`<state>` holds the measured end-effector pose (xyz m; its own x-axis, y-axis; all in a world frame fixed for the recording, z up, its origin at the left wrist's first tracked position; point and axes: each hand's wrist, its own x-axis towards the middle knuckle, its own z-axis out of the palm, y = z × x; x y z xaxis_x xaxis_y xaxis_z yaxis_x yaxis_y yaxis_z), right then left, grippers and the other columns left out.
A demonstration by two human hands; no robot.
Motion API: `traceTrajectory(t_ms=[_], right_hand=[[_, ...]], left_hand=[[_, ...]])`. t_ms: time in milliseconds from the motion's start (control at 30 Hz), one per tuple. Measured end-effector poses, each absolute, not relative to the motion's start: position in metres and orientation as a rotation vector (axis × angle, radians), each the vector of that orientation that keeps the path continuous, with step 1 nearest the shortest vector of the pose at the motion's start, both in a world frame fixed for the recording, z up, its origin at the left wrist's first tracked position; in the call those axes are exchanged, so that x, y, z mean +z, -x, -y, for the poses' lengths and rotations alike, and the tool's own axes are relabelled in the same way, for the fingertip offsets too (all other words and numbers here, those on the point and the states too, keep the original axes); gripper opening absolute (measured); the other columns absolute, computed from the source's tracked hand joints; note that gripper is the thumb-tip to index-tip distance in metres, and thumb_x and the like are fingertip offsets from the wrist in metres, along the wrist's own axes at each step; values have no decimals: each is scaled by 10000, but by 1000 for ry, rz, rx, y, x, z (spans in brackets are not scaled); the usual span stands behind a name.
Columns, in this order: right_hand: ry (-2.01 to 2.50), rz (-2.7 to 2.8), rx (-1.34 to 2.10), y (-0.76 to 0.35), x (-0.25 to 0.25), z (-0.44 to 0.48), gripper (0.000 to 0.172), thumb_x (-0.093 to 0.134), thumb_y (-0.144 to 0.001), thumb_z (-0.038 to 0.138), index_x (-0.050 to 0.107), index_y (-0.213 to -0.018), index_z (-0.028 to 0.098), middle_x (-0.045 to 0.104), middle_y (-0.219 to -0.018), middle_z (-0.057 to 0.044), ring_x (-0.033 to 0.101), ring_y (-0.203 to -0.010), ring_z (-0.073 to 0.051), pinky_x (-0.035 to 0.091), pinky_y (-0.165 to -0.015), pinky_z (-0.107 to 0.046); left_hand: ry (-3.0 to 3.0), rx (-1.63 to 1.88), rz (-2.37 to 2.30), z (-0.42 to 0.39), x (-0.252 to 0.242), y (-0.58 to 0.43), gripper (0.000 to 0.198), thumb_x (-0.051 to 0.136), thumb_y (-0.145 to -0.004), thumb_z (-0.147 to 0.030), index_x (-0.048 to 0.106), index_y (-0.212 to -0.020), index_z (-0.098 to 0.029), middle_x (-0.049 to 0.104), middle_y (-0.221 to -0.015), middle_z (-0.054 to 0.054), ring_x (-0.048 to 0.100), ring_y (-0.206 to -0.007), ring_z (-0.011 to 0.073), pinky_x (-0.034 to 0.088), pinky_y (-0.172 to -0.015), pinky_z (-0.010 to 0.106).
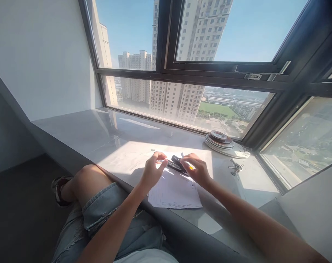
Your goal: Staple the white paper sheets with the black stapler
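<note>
A black stapler-like object (pixel 177 166) lies over white paper sheets (pixel 174 190) on the pale windowsill. At its left end is my left hand (pixel 154 170), thumb and fingers bent toward each other; what they hold, if anything, is too small to name. My right hand (pixel 196 168) is closed at the object's right side, its fingertips touching the raised black part. Something small and orange shows beneath the right fingers. The sheets carry faint lines and marks, and their upper part is partly hidden by the hands and the black object.
Stacked plates (pixel 222 142) stand at the back right of the sill (pixel 122 157), by the window frame. Keys (pixel 236 167) lie in front of them. My bent knee (pixel 91 179) is beside the sill's front edge at the left. A wall rises at the far left.
</note>
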<state>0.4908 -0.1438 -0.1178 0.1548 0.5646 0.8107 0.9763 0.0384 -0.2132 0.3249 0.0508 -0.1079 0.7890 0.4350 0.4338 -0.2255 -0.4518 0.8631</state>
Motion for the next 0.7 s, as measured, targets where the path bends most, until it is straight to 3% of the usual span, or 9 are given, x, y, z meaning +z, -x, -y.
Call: traceTrajectory(t_ms=[67, 133, 267, 400, 533, 700], right_hand=[[1833, 1371, -468, -520, -115, 151, 111, 650, -933, 160, 732, -887, 220, 766, -856, -53, 709, -765, -213, 593, -710, -348], [2002, 1225, -338, -550, -121, 161, 122, 621, -829, 141, 720, -811, 211, 745, -779, -47, 689, -712, -220, 573, -690, -349], [2208, 1056, -251, -590, -146, 177, 150, 581, -796, 178, 725, -757, 203, 743, -733, -57, 678, -681, -237, 543, -691, -357], [2261, 1077, -269, -601, -158, 177, 263, 578, -856, 181, 802, -992, 192, 814, -947, -96, 728, -820, -258, 573, -815, -382], [2240, 1056, -275, -602, -159, 172, 423, 629, -863, 192, 757, -1266, 184, 815, -1025, -115, 735, -901, -264, 587, -857, -390], [2171, 959, -259, -605, -161, 174, 381, 606, -883, 227, 728, -1238, 161, 790, -1013, -112, 698, -765, -215, 579, -802, -365]], left_hand=[[-2114, 963, -309, -81, -111, -337, 130, 593, -1011, -258, 695, -1074, -210, 746, -1159, 136, 691, -1181, 322, 524, -1094, 507], [-2278, 884, -437, -113, -117, -353, 186, 548, -1000, -169, 728, -1047, -190, 750, -1174, 169, 672, -1214, 356, 465, -1159, 530], [-2362, 691, -380, -154, -131, -381, 314, 562, -970, -77, 746, -1217, -144, 695, -1429, 188, 614, -1320, 353, 403, -1219, 480], [-2384, 646, -280, -161, -145, -393, 266, 629, -952, -78, 787, -1137, -184, 734, -1380, 138, 598, -1314, 328, 346, -1259, 463], [-2433, 599, -282, -163, -151, -393, 257, 555, -991, -120, 795, -1050, -192, 762, -1230, 139, 629, -1218, 320, 423, -1184, 456], [-2508, 584, -330, -171, -155, -389, 315, 509, -1007, -160, 780, -1166, -190, 719, -1222, 158, 615, -1202, 317, 482, -1084, 435]])
